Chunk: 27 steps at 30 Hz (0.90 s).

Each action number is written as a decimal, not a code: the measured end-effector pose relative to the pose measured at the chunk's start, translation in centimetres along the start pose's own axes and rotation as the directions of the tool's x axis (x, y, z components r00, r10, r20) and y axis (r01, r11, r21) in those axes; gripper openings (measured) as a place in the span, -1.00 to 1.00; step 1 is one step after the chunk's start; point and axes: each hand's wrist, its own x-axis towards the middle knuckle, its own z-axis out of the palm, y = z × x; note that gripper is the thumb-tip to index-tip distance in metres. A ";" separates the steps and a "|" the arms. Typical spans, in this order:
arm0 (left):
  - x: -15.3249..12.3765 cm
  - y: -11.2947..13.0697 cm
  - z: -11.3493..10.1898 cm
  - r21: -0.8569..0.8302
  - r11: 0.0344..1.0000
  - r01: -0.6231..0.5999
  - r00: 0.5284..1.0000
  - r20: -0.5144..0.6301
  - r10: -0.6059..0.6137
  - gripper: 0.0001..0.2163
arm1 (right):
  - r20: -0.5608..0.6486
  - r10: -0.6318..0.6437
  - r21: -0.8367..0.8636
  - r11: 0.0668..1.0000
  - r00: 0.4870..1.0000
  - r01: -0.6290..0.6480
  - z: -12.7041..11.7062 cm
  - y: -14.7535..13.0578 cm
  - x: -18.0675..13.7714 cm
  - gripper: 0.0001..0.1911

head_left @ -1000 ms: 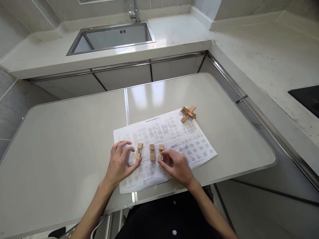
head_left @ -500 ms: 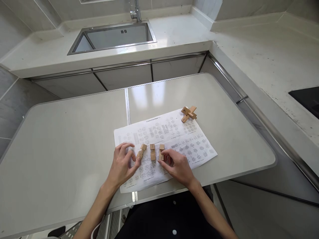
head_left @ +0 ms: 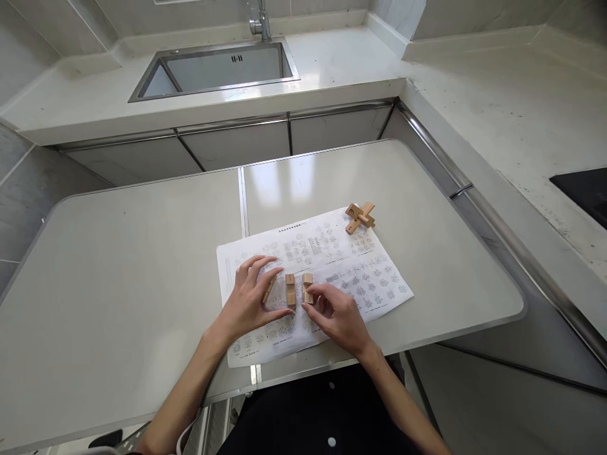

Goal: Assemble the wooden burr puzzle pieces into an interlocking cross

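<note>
Three small notched wooden puzzle pieces rest on a printed sheet of diagrams (head_left: 379,297). My left hand (head_left: 251,292) arches over the left puzzle piece (head_left: 269,289), partly hiding it; thumb and fingers are spread, the thumb tip near the lower end of the middle puzzle piece (head_left: 290,290). That middle one stands lengthwise, its notch facing sideways. With thumb and index finger, my right hand (head_left: 334,315) pinches the right puzzle piece (head_left: 308,279) near its lower end. An assembled cross of wooden pieces (head_left: 360,218) sits at the sheet's far right corner.
Everything lies on a pale folding table (head_left: 142,284) with a metal seam. Beyond it is a counter (head_left: 341,60) with a steel sink (head_left: 222,66) and a faucet (head_left: 260,25). A black panel (head_left: 583,193) lies on the right counter.
My left hand has let go of the left puzzle piece and moved right, opening above it toward the middle one. My right hand stays at the right piece.
</note>
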 end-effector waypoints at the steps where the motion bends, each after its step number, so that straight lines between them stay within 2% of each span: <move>1: 0.3 0.0 0.1 0.001 1.000 -0.010 1.000 0.009 0.010 -0.29 | -0.008 -0.002 0.010 1.000 1.000 0.002 0.0 0.0 0.0 -0.87; 6: 1.1 0.0 0.4 -0.041 0.999 -0.034 0.999 0.018 0.035 -0.45 | -0.046 -0.029 0.022 0.999 0.998 0.030 0.0 -0.1 0.0 -0.81; 13: 1.1 0.2 0.6 -0.162 0.986 -0.030 0.999 -0.047 0.022 -0.45 | -0.079 -0.057 0.056 0.997 0.995 0.062 0.0 -0.2 0.0 -0.77; 23: 1.0 0.5 1.1 -0.253 0.967 -0.025 0.999 -0.049 0.013 -0.47 | -0.127 -0.096 0.036 0.994 0.987 0.101 0.0 -0.3 -0.1 -0.69; 27: 0.9 0.6 1.2 -0.278 0.960 -0.020 0.999 -0.045 0.008 -0.47 | -0.133 -0.119 0.043 0.991 0.984 0.126 -0.1 -0.3 -0.1 -0.71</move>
